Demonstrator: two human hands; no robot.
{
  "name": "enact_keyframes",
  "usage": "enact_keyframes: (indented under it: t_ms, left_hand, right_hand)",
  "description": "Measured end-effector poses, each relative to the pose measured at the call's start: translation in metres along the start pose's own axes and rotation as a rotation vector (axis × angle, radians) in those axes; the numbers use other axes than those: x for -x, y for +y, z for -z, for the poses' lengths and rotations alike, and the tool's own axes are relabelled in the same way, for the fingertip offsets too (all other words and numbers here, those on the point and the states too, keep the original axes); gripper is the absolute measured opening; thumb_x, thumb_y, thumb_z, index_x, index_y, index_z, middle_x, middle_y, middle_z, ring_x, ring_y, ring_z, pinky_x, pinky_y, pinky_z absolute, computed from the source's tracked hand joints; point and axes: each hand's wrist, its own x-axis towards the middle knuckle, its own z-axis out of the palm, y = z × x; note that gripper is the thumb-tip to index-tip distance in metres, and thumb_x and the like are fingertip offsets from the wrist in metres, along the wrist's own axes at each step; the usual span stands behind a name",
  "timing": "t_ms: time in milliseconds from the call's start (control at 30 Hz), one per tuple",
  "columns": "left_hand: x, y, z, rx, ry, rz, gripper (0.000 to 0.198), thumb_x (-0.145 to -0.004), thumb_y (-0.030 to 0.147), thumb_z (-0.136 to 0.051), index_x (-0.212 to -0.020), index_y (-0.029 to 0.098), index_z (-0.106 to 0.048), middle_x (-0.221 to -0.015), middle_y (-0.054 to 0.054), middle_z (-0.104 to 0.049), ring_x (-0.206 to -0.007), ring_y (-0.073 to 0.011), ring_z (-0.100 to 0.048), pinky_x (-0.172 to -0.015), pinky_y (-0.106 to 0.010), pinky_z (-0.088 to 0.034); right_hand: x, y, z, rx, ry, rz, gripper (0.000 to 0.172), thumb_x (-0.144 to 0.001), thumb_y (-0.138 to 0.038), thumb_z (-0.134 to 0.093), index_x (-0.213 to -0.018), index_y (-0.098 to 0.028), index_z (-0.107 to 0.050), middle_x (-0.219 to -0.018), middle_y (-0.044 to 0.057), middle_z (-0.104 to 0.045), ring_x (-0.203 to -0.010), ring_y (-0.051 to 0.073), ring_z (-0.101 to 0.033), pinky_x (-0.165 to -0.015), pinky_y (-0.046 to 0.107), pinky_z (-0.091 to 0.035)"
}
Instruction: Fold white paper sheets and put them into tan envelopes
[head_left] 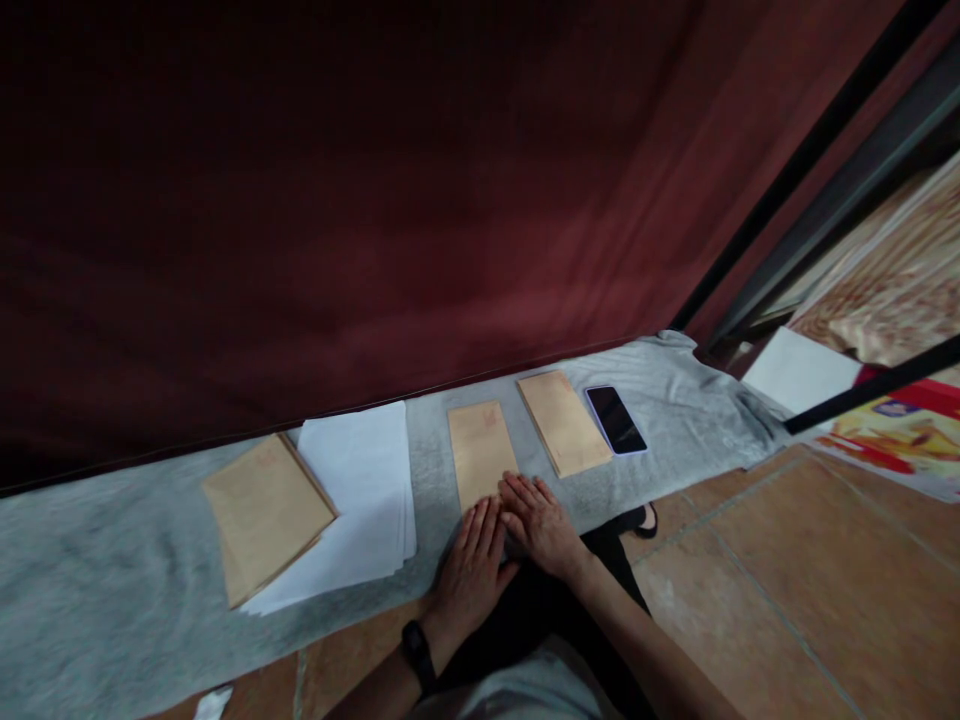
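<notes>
One brown paper envelope (480,447) lies flat on the grey cloth in front of me. At its near end rest both palms, side by side. My left hand (474,562) has its fingers stretched forward over the lower edge, and a black band circles that wrist. My right hand (541,522) lies flat on the near right corner, its fingers extended and its thumb close to the left fingertips. The part of the envelope under the hands is hidden. To the right sits a small stack of similar envelopes (566,423).
A dark-screened phone (616,420) lies right of that stack. On the left, more brown envelopes (268,515) overlap a pile of white paper (367,500). Grey cloth (112,570) covers the long narrow surface. A dark red curtain (420,230) hangs behind; tiled floor (750,590) lies in front.
</notes>
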Motion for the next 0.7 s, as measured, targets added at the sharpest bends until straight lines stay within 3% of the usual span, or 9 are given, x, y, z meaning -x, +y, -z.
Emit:
enact_keyframes:
  t_ms: [267,467,600,700]
  left_hand:
    - [0.000,0.001,-0.004,-0.075,0.044,-0.002,0.076,-0.094,0.042,-0.056,-0.157,0.010,-0.028,-0.161,-0.016,-0.032,-0.150,-0.0302,-0.028,-0.123,-0.048,-0.027]
    - [0.001,-0.001,-0.007,-0.119,0.112,-0.034,0.079,-0.095,0.048,-0.053,-0.158,0.008,-0.025,-0.159,-0.017,-0.036,-0.150,-0.0304,-0.029,-0.123,-0.046,-0.024]
    - [0.001,-0.001,-0.006,-0.090,0.106,-0.033,0.078,-0.096,0.049,-0.051,-0.157,0.007,-0.026,-0.158,-0.018,-0.036,-0.148,-0.0318,-0.032,-0.121,-0.047,-0.028]
    - [0.001,-0.003,-0.007,-0.042,0.093,-0.027,0.073,-0.098,0.043,-0.050,-0.157,0.008,-0.025,-0.159,-0.018,-0.036,-0.147,-0.0312,-0.035,-0.118,-0.048,-0.033]
  right_hand:
    - [-0.082,0.017,-0.021,0.096,0.018,-0.168,0.056,-0.105,-0.041,-0.035,-0.148,-0.006,-0.045,-0.154,0.017,-0.044,-0.143,0.027,-0.041,-0.120,0.044,-0.028]
    - [-0.130,0.027,-0.022,0.118,0.048,-0.256,0.055,-0.104,-0.038,-0.038,-0.148,-0.007,-0.045,-0.153,0.017,-0.044,-0.143,0.027,-0.042,-0.119,0.044,-0.028]
    - [-0.124,0.020,-0.014,0.088,0.039,-0.288,0.052,-0.103,-0.036,-0.040,-0.145,-0.007,-0.049,-0.152,0.017,-0.046,-0.143,0.028,-0.042,-0.119,0.046,-0.029]
    - [-0.085,0.003,-0.009,0.034,0.071,-0.193,0.050,-0.104,-0.034,-0.039,-0.144,-0.008,-0.051,-0.152,0.015,-0.048,-0.144,0.027,-0.041,-0.121,0.046,-0.028]
